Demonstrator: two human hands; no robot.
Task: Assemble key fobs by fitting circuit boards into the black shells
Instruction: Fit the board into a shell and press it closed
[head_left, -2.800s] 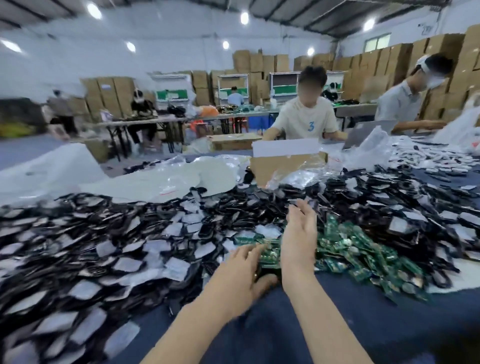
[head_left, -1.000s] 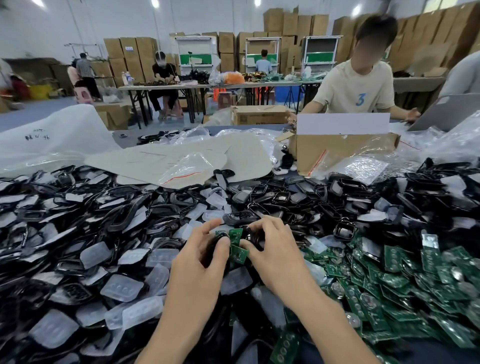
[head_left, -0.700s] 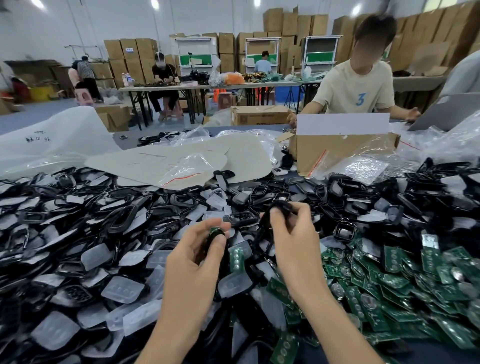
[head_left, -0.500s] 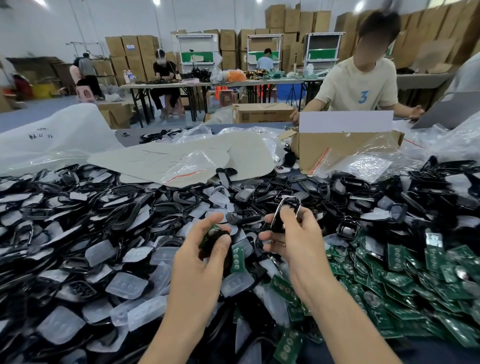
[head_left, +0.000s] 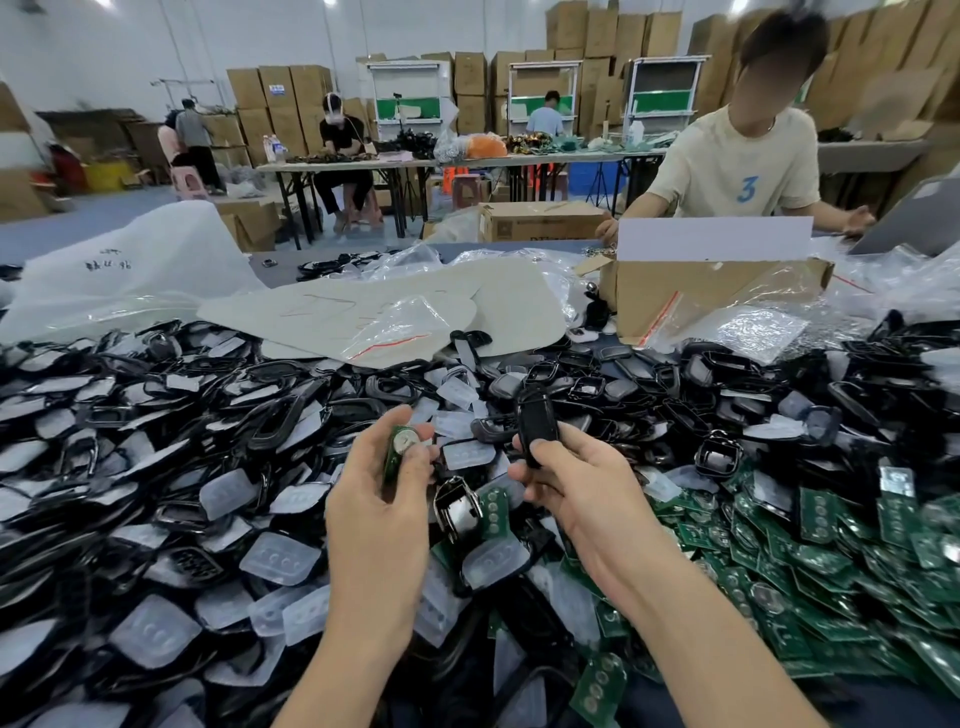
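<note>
Two parts are held up above the heap: the left hand (head_left: 382, 499) pinches a green circuit board (head_left: 399, 451) that carries a round silver coin cell, and the right hand (head_left: 576, 486) grips a black shell (head_left: 536, 423) upright between thumb and fingers. The hands are apart, with a clear gap of air between board and shell, and both sit just above the pile rather than touching it. Below that gap a shiny black shell half (head_left: 457, 504) lies open side up. The counter (head_left: 883, 701) is covered nearly edge to edge, so bare dark blue cloth shows only at the near right corner and in a strip at the far side. Black shells and frosted clear button pads (head_left: 280, 558) fill the left and middle, while loose green boards (head_left: 810, 561) are banked on the right. Beyond the heap lie flat pale sheets (head_left: 363, 312), clear plastic bags with red seal lines (head_left: 743, 327), and a large bag (head_left: 130, 270) bearing dark handwriting too small to read. An open cardboard box (head_left: 717, 288) with a white flap stands at the far right edge. Behind it sits a person in a cream shirt (head_left: 727, 166) printed with a blue 3. Farther back are folding tables (head_left: 415, 163) with seated workers, white racks with green panels (head_left: 540, 104), stacked brown cartons (head_left: 280, 93) against a white wall, and a blue-grey floor.
</note>
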